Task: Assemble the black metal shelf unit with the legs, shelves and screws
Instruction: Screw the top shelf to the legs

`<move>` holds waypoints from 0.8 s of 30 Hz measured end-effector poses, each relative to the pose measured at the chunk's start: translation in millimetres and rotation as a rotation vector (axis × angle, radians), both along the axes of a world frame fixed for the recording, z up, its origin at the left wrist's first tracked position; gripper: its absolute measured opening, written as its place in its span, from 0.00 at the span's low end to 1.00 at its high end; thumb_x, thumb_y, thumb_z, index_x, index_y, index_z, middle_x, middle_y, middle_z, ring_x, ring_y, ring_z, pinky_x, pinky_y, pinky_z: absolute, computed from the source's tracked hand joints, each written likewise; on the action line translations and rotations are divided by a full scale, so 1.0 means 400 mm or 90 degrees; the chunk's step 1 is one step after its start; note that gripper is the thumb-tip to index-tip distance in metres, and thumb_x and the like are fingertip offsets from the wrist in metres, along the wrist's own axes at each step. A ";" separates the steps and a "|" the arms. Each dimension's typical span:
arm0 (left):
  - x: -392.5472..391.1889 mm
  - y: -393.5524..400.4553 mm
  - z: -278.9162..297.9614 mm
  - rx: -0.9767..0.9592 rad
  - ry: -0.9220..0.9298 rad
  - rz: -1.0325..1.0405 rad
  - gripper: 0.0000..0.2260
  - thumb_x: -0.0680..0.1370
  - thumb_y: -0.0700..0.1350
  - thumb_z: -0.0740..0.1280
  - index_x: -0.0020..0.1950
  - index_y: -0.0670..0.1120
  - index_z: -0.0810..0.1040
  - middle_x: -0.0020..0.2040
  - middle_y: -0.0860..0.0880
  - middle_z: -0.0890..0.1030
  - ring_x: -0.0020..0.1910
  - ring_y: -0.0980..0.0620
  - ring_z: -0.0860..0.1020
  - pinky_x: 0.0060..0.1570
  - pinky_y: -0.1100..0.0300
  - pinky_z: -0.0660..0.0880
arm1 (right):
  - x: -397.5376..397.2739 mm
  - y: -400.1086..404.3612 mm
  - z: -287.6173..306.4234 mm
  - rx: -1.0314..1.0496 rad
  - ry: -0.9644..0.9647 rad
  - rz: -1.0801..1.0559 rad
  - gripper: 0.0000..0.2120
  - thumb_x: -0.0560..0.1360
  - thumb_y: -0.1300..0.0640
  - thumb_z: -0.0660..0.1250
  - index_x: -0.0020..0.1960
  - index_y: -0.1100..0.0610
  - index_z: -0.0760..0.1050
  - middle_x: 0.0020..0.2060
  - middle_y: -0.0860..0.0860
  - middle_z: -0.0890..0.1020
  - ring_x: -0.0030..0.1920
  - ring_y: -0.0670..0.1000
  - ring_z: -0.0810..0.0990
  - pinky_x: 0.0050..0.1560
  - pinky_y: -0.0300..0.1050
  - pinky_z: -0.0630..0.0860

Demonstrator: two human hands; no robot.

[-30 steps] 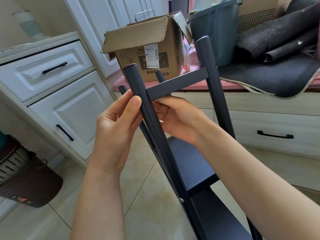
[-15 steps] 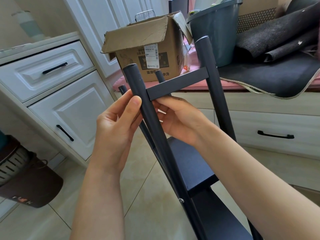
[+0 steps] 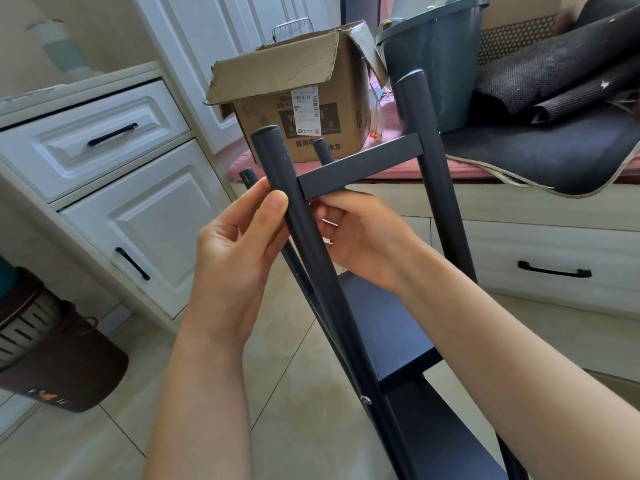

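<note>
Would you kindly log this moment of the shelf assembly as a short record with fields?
Unit: black metal shelf unit, tilted, partly assembled
Left hand: left hand grips the near leg
Right hand: right hand under the top crossbar, fingertips hidden
Visible fastener: screw in the near leg
Behind: cardboard box

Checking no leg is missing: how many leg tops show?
4: near left leg by the left hand; near right leg; two behind, one above the crossbar, one far left.
</note>
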State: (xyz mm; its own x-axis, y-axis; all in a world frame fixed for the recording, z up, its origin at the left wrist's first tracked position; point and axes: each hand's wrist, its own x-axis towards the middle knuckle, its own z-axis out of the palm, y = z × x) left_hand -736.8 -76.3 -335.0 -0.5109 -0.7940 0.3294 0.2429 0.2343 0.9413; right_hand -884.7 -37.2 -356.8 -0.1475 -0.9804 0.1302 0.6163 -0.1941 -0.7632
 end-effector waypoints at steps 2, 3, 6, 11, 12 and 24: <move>-0.001 0.001 0.000 -0.001 0.004 0.000 0.19 0.74 0.51 0.70 0.64 0.48 0.80 0.59 0.48 0.85 0.61 0.47 0.82 0.64 0.52 0.77 | 0.000 -0.001 -0.003 0.004 0.013 -0.005 0.06 0.79 0.57 0.65 0.44 0.55 0.78 0.29 0.47 0.75 0.38 0.48 0.75 0.44 0.42 0.74; -0.001 0.002 -0.001 -0.001 0.006 0.000 0.20 0.73 0.52 0.71 0.64 0.48 0.80 0.59 0.48 0.85 0.61 0.47 0.82 0.64 0.52 0.77 | 0.000 -0.002 -0.004 0.006 0.017 -0.008 0.06 0.79 0.57 0.66 0.44 0.55 0.78 0.30 0.47 0.75 0.38 0.47 0.75 0.43 0.42 0.74; -0.001 0.002 0.000 -0.005 0.008 -0.001 0.22 0.72 0.52 0.71 0.64 0.47 0.80 0.59 0.47 0.85 0.61 0.46 0.82 0.64 0.51 0.77 | 0.003 -0.004 -0.003 0.015 0.019 -0.016 0.04 0.78 0.56 0.67 0.47 0.56 0.79 0.34 0.49 0.76 0.41 0.48 0.75 0.43 0.42 0.73; -0.001 0.000 0.001 0.001 0.005 0.003 0.24 0.72 0.53 0.71 0.66 0.46 0.79 0.60 0.47 0.84 0.62 0.46 0.81 0.65 0.50 0.76 | 0.005 -0.007 -0.003 -0.009 -0.006 -0.029 0.10 0.80 0.59 0.65 0.59 0.59 0.78 0.46 0.53 0.81 0.50 0.53 0.76 0.51 0.46 0.75; -0.001 -0.001 0.000 0.002 0.004 0.002 0.23 0.73 0.52 0.71 0.66 0.46 0.79 0.60 0.47 0.84 0.62 0.46 0.81 0.66 0.49 0.76 | 0.004 -0.006 -0.003 -0.014 -0.009 -0.027 0.10 0.80 0.60 0.65 0.60 0.59 0.78 0.46 0.53 0.81 0.51 0.53 0.76 0.52 0.46 0.75; 0.000 -0.002 -0.003 0.003 0.006 -0.008 0.20 0.77 0.49 0.67 0.67 0.45 0.78 0.60 0.47 0.84 0.62 0.45 0.81 0.64 0.50 0.77 | 0.016 -0.009 0.003 0.020 -0.007 -0.024 0.06 0.79 0.55 0.66 0.52 0.56 0.79 0.39 0.51 0.81 0.41 0.48 0.81 0.42 0.41 0.79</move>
State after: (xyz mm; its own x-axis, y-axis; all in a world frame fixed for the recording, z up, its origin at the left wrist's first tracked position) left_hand -736.7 -77.1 -336.3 -0.5182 -0.7888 0.3306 0.2550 0.2265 0.9400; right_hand -878.3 -40.8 -355.8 -0.1850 -0.9778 0.0983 0.6170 -0.1934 -0.7628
